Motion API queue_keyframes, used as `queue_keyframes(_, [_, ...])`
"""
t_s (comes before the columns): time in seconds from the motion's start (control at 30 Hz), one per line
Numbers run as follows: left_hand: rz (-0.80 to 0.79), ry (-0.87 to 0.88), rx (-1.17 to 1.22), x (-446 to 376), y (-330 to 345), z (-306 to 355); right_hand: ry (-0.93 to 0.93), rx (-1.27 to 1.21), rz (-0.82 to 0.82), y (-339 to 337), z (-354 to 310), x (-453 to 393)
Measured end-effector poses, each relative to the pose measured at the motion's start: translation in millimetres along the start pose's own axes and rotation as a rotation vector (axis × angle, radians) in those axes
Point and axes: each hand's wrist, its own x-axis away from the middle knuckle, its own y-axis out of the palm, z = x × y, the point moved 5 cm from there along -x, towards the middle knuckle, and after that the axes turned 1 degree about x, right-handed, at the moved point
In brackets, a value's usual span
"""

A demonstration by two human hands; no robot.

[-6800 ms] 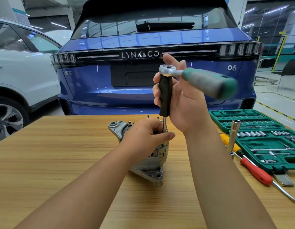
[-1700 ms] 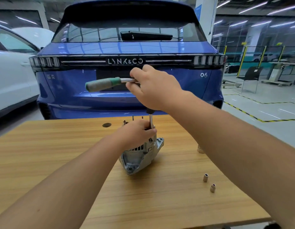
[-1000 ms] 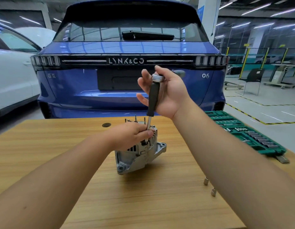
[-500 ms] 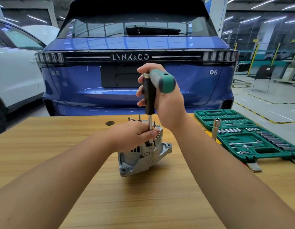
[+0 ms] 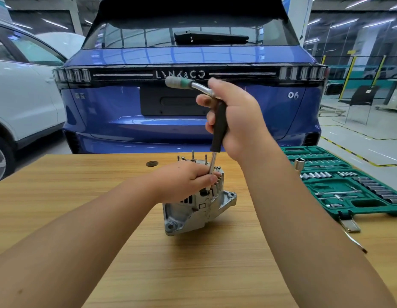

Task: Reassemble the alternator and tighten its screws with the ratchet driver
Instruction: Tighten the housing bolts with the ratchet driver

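Note:
A silver alternator (image 5: 197,210) stands on the wooden table (image 5: 81,192) in the middle of the view, several studs sticking up from its top. My left hand (image 5: 184,181) grips its upper part and steadies the thin steel shaft of the driver there. My right hand (image 5: 235,118) holds the ratchet driver (image 5: 218,127) by its black upright extension, above the alternator. The ratchet's grey-green handle (image 5: 177,82) points up and to the left. The driver tip sits down in the alternator housing beside my left fingers.
A green socket set case (image 5: 348,190) lies open at the right side of the table, with a socket (image 5: 299,166) standing beside it. A screwdriver tip (image 5: 355,242) shows past my right forearm. A blue car's rear (image 5: 188,96) stands just behind the table, a white car (image 5: 21,96) at left.
The ratchet handle has swung from pointing toward me at the right to pointing left and away. My left hand stays on the alternator.

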Motion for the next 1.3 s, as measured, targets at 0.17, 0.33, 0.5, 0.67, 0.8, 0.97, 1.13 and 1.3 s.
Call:
queue_keyframes(0.17, [-0.009,0.012,0.01,-1.5,2.1,-2.1,0.182,-0.28,-0.221,-4.4,10.5,-1.5])
queue_keyframes(0.33, [-0.007,0.011,-0.02,-1.3,-0.2,-0.2,0.149,-0.356,-0.275,-8.6,15.6,-2.7])
queue_keyframes(0.5, [0.013,-0.034,-0.004,-0.8,-0.3,0.3,-0.148,-0.182,-0.25,4.1,19.2,0.3])
queue_keyframes(0.67, [0.011,-0.018,-0.019,1.1,0.8,1.4,-0.482,0.184,-0.225,7.8,14.2,11.2])
queue_keyframes(0.8, [0.02,-0.016,-0.01,0.2,-0.6,2.7,-0.315,-0.057,-0.327,3.9,17.3,10.0])
queue_keyframes(0.97, [0.034,-0.001,0.0,1.1,-0.2,1.4,-0.184,-0.185,-0.388,2.6,21.2,4.4])
queue_keyframes(1.13, [0.033,0.028,0.037,0.5,1.4,4.8,-0.277,0.017,-0.106,-5.9,15.8,5.7])
queue_keyframes(1.3, [0.029,0.04,0.03,0.6,3.1,4.5,-0.202,0.049,-0.024,-6.5,13.3,11.8])
